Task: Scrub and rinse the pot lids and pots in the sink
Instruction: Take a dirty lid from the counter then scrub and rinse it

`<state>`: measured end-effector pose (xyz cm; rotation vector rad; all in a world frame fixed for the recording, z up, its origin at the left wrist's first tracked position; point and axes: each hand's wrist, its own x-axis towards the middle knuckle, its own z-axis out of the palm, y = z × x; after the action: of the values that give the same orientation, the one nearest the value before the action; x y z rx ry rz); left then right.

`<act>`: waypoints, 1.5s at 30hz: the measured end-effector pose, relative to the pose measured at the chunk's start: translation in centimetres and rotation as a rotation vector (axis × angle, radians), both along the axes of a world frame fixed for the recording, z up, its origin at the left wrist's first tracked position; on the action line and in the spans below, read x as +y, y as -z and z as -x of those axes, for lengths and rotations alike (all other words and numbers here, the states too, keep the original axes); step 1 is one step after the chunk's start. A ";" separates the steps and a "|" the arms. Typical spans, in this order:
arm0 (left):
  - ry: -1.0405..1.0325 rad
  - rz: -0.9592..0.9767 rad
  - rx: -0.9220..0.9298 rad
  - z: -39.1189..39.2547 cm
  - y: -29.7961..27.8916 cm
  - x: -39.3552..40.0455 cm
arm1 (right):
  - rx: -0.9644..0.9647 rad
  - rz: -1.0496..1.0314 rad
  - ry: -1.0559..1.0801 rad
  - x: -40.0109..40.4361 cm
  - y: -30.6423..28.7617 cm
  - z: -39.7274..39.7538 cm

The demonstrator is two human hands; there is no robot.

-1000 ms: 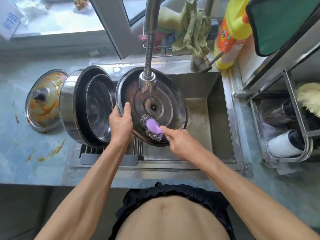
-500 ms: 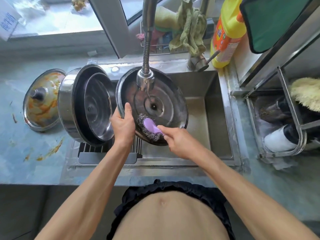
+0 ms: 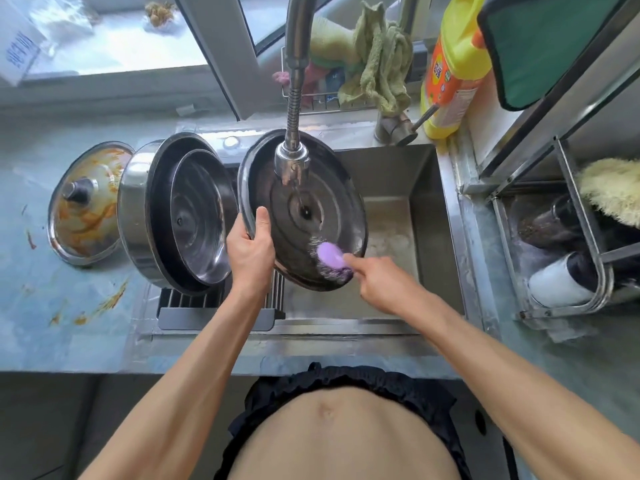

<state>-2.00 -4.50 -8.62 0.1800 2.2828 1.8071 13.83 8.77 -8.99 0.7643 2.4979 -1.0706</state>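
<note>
- Now scrubbing: my left hand [image 3: 250, 252] grips the lid [image 3: 311, 216] rim, tilted over the sink [image 3: 420, 188] under the faucet [image 3: 292, 162].
- My right hand [image 3: 381, 284] clasps the scrubber [image 3: 330, 258] at the lid's near-right edge.
- Next, probably rinse; dirty lid [image 3: 88, 202] waits far left.

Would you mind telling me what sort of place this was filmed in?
Most likely a home kitchen, at the washing-up spot: a steel sink under a tap, a yellow detergent bottle beside it, and a sauce-smeared lid on the counter.

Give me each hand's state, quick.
Left hand: grips the rim of the pot lid.
Right hand: holds the purple-handled steel scrubber against the lid.
</note>
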 end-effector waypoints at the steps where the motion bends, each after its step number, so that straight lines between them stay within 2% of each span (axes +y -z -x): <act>1: 0.011 0.017 -0.007 0.0 0.2 0.2 | 0.077 0.036 -0.012 -1.1 -0.6 0.5; 4: -0.005 0.024 -0.142 0.4 1.4 0.0 | 0.221 0.036 -0.028 -2.2 -0.7 1.6; 8: 0.025 -0.075 -0.367 0.5 2.0 -0.7 | 0.185 -0.035 0.015 0.3 1.4 0.8; 12: 0.050 -0.197 -0.689 0.4 3.5 -1.8 | 0.232 -0.043 0.192 1.8 2.3 -0.6; 15: 0.016 -0.191 -0.820 0.6 4.1 -1.8 | 0.251 -0.066 0.281 2.8 2.0 -1.6; 21: 0.001 -0.231 -0.856 1.4 4.0 0.0 | 0.183 -0.208 0.257 4.0 1.1 -2.6; 24: 0.005 -0.223 -0.842 1.5 4.2 0.5 | 0.077 -0.276 0.098 3.9 -0.5 -3.0; 29: 0.050 -0.150 -0.683 0.3 4.5 1.7 | 0.013 -0.191 -0.270 0.1 -2.4 -0.6; 34: 0.036 -0.135 -0.630 0.2 3.9 1.9 | 0.020 -0.330 -0.224 1.8 -1.6 2.9; 37: -0.027 -0.176 -0.644 1.7 3.4 2.1 | -0.005 -0.305 -0.331 3.4 -1.9 2.1; 40: -0.064 -0.222 -0.751 2.2 3.4 2.4 | -0.073 -0.266 -0.432 3.7 -2.8 1.5; 42: -0.064 -0.201 -0.795 1.5 3.4 2.9 | -0.045 -0.295 -0.392 3.6 -2.9 3.0; 45: -0.066 -0.170 -0.746 0.0 4.0 3.0 | 0.001 -0.369 -0.270 3.2 -1.9 6.9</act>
<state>-2.03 -1.55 -12.62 -0.4710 1.6253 1.7033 6.96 11.96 -7.11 0.4933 2.7364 -0.5270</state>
